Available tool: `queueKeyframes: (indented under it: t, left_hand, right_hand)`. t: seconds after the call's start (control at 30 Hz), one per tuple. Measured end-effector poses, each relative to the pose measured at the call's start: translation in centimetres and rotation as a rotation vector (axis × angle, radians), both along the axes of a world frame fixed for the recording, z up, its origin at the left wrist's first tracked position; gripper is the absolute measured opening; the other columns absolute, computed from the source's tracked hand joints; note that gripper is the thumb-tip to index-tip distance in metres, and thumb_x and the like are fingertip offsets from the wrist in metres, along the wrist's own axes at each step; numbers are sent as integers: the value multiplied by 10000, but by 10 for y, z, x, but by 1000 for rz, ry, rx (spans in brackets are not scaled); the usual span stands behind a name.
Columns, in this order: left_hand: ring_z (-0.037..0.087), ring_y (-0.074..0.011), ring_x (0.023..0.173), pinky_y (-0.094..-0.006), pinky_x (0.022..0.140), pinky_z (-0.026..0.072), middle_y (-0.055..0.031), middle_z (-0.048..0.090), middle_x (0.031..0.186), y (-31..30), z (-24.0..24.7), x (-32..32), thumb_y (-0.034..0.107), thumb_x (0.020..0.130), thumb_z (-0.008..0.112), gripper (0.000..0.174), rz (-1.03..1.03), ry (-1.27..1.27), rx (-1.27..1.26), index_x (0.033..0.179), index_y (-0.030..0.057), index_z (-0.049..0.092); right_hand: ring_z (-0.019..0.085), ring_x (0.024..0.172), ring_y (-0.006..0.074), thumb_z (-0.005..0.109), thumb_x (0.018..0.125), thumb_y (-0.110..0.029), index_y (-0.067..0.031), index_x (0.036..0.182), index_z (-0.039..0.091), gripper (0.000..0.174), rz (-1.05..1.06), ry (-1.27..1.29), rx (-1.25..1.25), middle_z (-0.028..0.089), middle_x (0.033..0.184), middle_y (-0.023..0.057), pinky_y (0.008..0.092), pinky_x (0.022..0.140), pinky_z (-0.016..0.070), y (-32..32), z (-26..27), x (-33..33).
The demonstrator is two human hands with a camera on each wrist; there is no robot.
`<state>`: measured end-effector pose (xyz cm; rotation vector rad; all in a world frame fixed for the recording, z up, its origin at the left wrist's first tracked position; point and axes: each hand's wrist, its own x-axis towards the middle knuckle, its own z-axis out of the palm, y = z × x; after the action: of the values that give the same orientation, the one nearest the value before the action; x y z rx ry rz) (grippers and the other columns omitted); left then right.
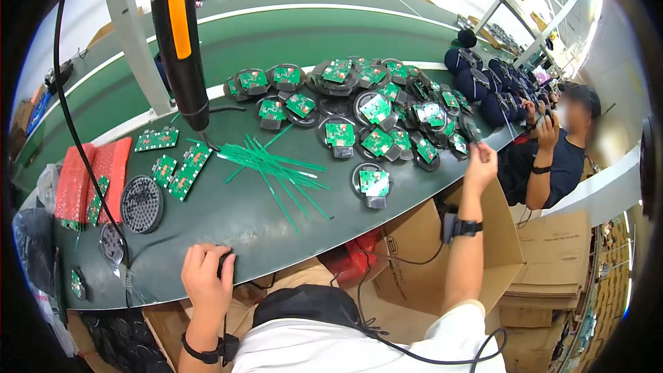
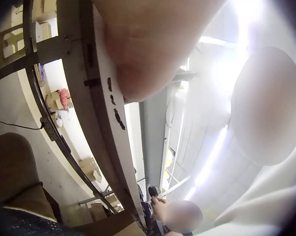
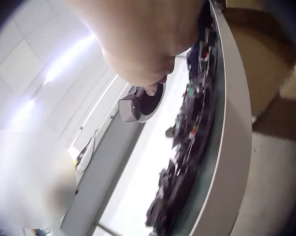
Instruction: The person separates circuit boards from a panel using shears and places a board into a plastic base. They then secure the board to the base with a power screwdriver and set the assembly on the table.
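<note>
The table (image 1: 290,235) has a dark green surface, and its near edge curves around the person. On it, the black round parts with green boards (image 1: 376,110) lie in a heap, toward the right. Green strips (image 1: 276,166) lie crossed in the middle, with the tip of a black and orange tool (image 1: 181,41) just beside them. To the left are a dark round dish (image 1: 142,204) and red wrap (image 1: 90,176). Beyond the right edge is another person (image 1: 563,159); below it stands a cardboard box (image 1: 414,262).

Between the near edge and the strips, a band of bare surface gives some room to move.

The left hand (image 1: 207,278) is at the near edge, fingers bent, with something black by the thumb (if it is held, I cannot tell). The right hand (image 1: 482,166) is raised at the right end of the heap, and its fingers pinch a dark round part (image 3: 150,102) by the rim.
</note>
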<state>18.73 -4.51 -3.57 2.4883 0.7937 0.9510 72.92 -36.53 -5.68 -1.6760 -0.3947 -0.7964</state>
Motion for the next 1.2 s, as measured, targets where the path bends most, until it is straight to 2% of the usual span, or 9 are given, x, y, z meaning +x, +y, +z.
queueKeyframes:
  t: [0.23,0.43,0.63,0.8,0.9,0.93,1.07,1.13,1.2]
  left_hand:
    - [595,-313,788,-402,678,473,-120,593,853,-1,2,4,28,751,777,166,33,4,-24,878,30,671]
    - [611,-316,764,-413,662,493,-105,599,826,1,6,7,98,759,801,167,29,26,0,854,58,670]
    - [624,-303,799,-417,684,520,-88,589,847,7,1,-5,221,814,780,187,2,41,-18,887,93,666]
    - [610,-283,815,-407,689,523,-73,559,869,6,-5,-7,224,854,747,173,3,6,9,891,103,629]
    - [605,-274,835,-409,693,525,-68,552,890,6,-9,-9,214,860,741,167,2,-16,8,901,102,624]
    - [605,-274,835,-409,693,525,-68,552,890,6,-11,-9,214,860,741,167,17,-7,6,901,102,624]
    - [613,-262,840,-398,700,522,-78,565,912,8,-7,-26,164,869,733,138,-44,-70,-67,948,90,647]
    - [629,-252,836,-378,715,514,-94,601,921,11,13,-43,103,876,723,124,-46,-265,-443,981,63,670]
    - [643,-272,799,-375,734,520,-116,642,892,31,34,-78,56,864,720,95,171,-354,-271,949,34,685]
  right_hand:
    - [731,877,292,749,888,-273,-63,963,751,222,-582,162,-494,764,959,124,403,820,552,-73,-1,119]
    - [719,958,336,685,916,-371,-49,1074,761,366,-404,248,-672,759,1033,163,412,876,531,-83,-7,150]
    - [649,954,195,573,1020,-323,78,1141,701,438,81,371,-761,753,1074,165,354,888,492,-117,-14,212]
    - [645,1135,246,565,1052,-324,40,1311,617,450,-15,230,-617,673,1287,150,338,980,512,-94,13,242]
    - [631,1145,208,554,1064,-292,29,1308,612,407,313,275,-350,669,1259,117,321,997,511,-42,29,179]
    - [629,1102,159,552,1067,-270,1,1226,648,328,561,373,-226,682,1174,82,319,968,518,38,69,43]
    - [516,742,89,540,1045,-135,-20,911,628,198,851,315,-458,632,869,36,243,680,409,142,83,-167]
    - [600,749,127,572,1002,-50,10,924,624,111,1112,343,-522,628,868,72,251,669,486,163,73,-231]
    - [678,765,180,613,957,7,38,945,635,40,1325,430,-498,640,907,98,290,673,569,179,67,-286]
